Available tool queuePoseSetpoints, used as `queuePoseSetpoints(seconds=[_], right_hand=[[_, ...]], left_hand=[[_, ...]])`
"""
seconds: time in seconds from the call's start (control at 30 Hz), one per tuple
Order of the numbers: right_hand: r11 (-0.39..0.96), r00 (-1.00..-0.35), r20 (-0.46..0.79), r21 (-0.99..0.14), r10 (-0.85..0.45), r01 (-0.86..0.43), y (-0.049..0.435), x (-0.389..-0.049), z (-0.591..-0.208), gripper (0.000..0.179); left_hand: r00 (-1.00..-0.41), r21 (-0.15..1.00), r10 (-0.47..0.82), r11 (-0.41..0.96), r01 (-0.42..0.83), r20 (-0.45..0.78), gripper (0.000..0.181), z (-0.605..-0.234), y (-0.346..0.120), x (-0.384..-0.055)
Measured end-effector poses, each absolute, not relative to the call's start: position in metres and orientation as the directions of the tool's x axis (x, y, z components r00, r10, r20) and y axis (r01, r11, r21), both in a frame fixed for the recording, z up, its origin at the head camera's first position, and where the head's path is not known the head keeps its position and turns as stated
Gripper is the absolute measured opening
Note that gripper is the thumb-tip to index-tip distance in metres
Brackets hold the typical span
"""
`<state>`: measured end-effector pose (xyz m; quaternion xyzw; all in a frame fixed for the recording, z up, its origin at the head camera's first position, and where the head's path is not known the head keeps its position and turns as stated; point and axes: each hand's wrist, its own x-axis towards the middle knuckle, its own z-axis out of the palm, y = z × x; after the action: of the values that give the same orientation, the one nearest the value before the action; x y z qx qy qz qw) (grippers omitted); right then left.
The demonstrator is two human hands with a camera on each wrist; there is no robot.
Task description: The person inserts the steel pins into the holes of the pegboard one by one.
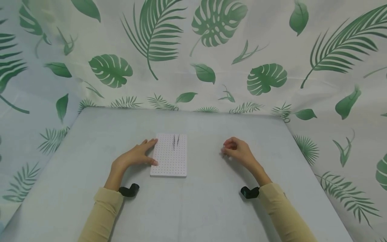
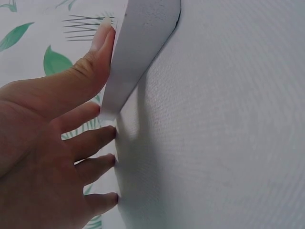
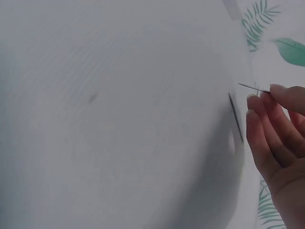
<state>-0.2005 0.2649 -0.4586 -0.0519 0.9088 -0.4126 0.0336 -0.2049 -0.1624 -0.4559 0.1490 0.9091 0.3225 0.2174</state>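
A white pegboard (image 1: 169,158) with rows of small holes lies on the table. Several thin dark needles (image 1: 176,141) stand upright near its far end. My left hand (image 1: 134,155) rests at the board's left side, thumb on its near left part and fingers spread along the edge. In the left wrist view, the thumb (image 2: 102,45) lies against the board's face and the other fingers reach the table. To the right, apart from the board, my right hand (image 1: 239,152) pinches a thin metal needle (image 3: 252,88) between thumb and fingertips, its pointed end sticking out.
Below the right fingertips, another thin dark needle-like piece (image 3: 236,119) shows against the table, beside the hand's shadow. The table (image 1: 205,201) has a pale cover. Leaf-printed cloth (image 1: 223,74) hangs behind and at the sides. A black wrist device (image 1: 129,190) sits on each forearm.
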Motion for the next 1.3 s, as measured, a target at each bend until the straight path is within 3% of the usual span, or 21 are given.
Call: queuePoseSetpoints(seconds=[0.3,1.3], right_hand=[[0.486,-0.986,-0.022,-0.872,-0.166,-0.062,0.247,-0.204,-0.456,0.023],[0.29,-0.966,0.047,-0.949,-0.253,-0.122,0.179,-0.223,-0.463,0.014]], left_hand=[[-0.861,0.646,0.405,0.753,0.125,-0.306,0.102,-0.455,-0.161,-0.204],[-0.862,0.643,0.408,0.754,0.132,-0.302,0.101,-0.456,-0.16,-0.204]])
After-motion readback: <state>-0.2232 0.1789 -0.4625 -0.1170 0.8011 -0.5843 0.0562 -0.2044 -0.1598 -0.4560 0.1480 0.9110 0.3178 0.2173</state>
